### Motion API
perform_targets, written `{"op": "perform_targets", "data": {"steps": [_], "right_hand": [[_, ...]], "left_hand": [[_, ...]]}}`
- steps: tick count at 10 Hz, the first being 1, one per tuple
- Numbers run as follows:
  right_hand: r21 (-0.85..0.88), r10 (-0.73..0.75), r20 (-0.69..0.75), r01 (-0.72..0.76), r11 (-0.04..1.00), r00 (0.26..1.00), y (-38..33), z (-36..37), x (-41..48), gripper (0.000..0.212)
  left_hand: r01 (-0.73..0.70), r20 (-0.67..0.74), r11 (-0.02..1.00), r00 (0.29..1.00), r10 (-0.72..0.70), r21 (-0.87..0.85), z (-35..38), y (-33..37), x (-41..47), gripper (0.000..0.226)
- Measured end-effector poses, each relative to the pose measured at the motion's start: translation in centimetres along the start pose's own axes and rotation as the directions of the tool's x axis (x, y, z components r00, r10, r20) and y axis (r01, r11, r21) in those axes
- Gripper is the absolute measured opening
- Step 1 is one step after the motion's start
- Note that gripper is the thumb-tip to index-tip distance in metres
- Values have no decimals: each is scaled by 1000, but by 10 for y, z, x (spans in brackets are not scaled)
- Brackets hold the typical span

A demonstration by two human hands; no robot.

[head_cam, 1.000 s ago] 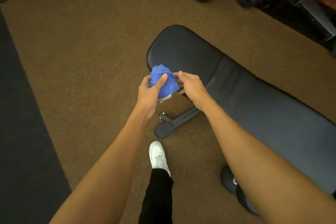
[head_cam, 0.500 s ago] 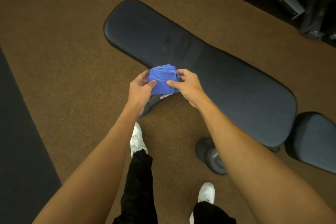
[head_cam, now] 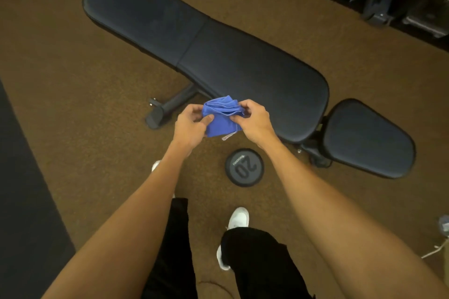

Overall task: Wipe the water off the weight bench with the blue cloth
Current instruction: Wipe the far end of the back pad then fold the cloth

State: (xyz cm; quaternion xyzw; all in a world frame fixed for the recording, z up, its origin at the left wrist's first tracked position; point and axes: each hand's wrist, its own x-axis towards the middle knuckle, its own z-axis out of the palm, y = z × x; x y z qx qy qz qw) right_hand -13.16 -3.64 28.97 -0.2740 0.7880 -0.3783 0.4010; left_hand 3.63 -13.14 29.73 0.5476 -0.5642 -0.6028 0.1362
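**Squaring up the blue cloth before the first wipe**

The left hand (head_cam: pixel 192 126) and right hand (head_cam: pixel 255 121) each pinch a side of the folded blue cloth (head_cam: pixel 222 121), thumbs and curled fingers clamped on its stacked layers. It is held in the air at the centre of the view, in front of the near edge of the weight bench (head_cam: pixel 218 56) and apparently not touching it. The folds should probably be flattened into one firm pad, tucking in the dangling white tag. One hand could then press it down and stroke from the 11 o'clock end toward the seat pad (head_cam: pixel 369 138) at 3 o'clock. The upholstery looks smooth and dark with one cross seam (no drops can be made out in this dim light). Brown carpet (head_cam: pixel 73 80) lies all round, with a dark mat (head_cam: pixel 19 177) at 9 o'clock. A round black weight marked 20 (head_cam: pixel 244 167) sits at 6 o'clock from the cloth.
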Motion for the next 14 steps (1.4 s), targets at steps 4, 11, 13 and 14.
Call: {"op": "perform_targets", "data": {"steps": [4,11,13,14], "right_hand": [[-2,268,-61,-268,963,962,165,-5,-54,22],[57,485,-352,-499,865,800,341,86,-2,25],[77,567,-312,-575,815,762,340,81,5,22],[35,561,-285,-576,817,778,329,74,0,21]], "left_hand": [[182,79,968,977,-198,171,107,-132,-19,22],[221,-2,889,971,-241,401,169,-314,92,26],[248,5,863,960,-279,441,167,-311,95,20],[209,43,846,964,-264,490,161,-294,88,23]]}}
